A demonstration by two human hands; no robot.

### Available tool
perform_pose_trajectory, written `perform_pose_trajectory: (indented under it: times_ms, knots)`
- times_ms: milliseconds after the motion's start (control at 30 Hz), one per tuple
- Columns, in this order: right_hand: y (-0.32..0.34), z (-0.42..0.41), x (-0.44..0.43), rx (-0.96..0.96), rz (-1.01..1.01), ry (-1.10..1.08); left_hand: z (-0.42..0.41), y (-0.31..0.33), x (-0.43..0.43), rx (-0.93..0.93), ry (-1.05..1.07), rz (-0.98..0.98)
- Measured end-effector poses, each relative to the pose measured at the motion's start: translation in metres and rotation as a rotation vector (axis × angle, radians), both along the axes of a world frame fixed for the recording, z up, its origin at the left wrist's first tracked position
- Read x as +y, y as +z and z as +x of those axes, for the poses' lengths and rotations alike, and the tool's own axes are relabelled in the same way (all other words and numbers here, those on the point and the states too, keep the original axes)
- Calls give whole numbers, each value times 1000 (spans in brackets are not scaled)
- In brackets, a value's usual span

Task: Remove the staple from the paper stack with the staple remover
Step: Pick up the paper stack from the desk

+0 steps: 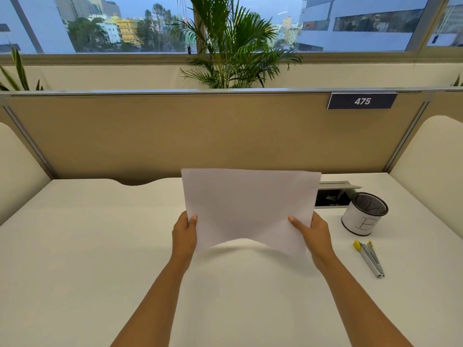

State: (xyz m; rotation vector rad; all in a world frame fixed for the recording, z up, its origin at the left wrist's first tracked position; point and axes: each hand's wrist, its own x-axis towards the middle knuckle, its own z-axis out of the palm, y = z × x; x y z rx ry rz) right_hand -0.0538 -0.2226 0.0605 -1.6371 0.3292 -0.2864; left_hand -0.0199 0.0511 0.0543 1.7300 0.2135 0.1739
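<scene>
Two hands on the paper stack [250, 209], which is held up off the desk [75, 246] at mid-frame. Left hand [184, 236] pinches the lower left edge, thumb on the near face, fingers hidden behind the sheets. Right hand [314, 236] pinches the lower right edge the same way. The bottom edge bows upward between them. Can't make out the staple. Staple remover [370, 257] lies flat on the desk, right of the right hand and well apart from it, untouched, just in front of the mesh pen cup [364, 212].
</scene>
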Motion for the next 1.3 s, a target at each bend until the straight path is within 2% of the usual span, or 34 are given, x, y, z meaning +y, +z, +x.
perform_pose_trajectory:
  times_ms: [267, 433, 733, 1067, 1200, 1300]
  knots:
    - [29, 12, -16, -14, -74, 46, 15, 23, 6, 67, -40, 32]
    - [35, 7, -4, -83, -9, 10, 8, 29, 0, -13, -39, -48]
    - [-6, -13, 31, -61, 33, -6, -17, -1, -19, -15, 18, -157]
    - [-36, -17, 27, 53, -17, -14, -22, -29, -10, 77, -15, -65]
    - [-26, -13, 17, 50, -50, -16, -16, -25, -6, 88, 42, -11]
    - [-16, -4, 7, 46, -46, -38, -10, -14, -2, 96, 25, -45]
